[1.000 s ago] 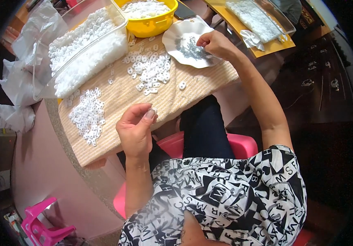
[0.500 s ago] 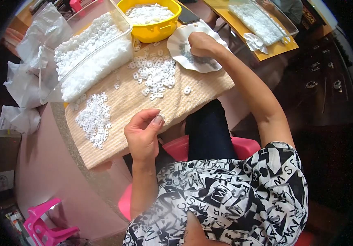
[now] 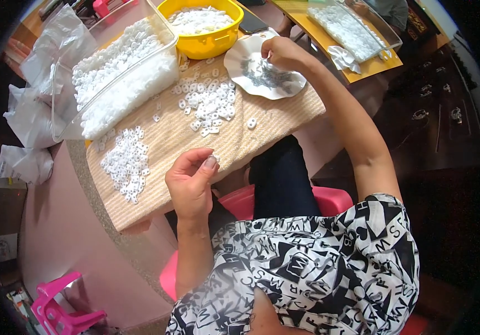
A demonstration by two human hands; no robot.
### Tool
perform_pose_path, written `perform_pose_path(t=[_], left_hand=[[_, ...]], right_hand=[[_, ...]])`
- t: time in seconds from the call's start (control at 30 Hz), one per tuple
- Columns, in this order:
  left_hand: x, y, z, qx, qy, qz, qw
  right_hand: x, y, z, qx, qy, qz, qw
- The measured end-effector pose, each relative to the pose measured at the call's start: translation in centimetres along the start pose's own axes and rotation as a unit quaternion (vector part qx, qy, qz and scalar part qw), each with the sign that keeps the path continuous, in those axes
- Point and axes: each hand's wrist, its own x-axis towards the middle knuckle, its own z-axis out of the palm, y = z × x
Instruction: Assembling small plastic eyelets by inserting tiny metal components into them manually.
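White frilled plate (image 3: pixel 235 62), right hand (image 3: pixel 283 53) above it.
Bent downward, its grip I can't tell; the left hand (image 3: pixel 191 181) pinches a small white piece (image 3: pixel 216 158).

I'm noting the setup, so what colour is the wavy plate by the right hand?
White; the plate shows best in the head view.

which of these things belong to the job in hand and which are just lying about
Seemingly part of the job:
left hand, pinching a small white piece
right hand, at the dish of grey bits
left pile and right pile of white pieces
clear tub and yellow basin, likely

Seemingly just lying about:
phone
plastic bags
pink stool, lower left
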Motion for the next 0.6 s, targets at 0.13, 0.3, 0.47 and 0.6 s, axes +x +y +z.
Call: perform_pose_path(t=[0.13, 0.3, 0.47, 0.6], left_hand=[[0.1, 0.0, 0.0, 0.002, -0.005, -0.011, 1.0], [0.2, -0.1, -0.1, 0.0, -0.009, -0.003, 1.0], [0.0, -0.1, 0.0, 0.009, -0.007, -0.008, 1.0], [-0.4, -0.2, 0.0, 0.013, -0.003, -0.003, 1.0]], right_hand=[[0.3, -0.5, 1.1, -0.056, 0.009, -0.049, 0.997], [0.5, -2.2, 1.5, -0.148, -0.028, -0.066, 0.986], [0.4, -2.7, 2.1, -0.177, -0.033, -0.046, 0.983], [-0.7, -2.2, 1.7, -0.148, 0.028, -0.058, 0.987]])
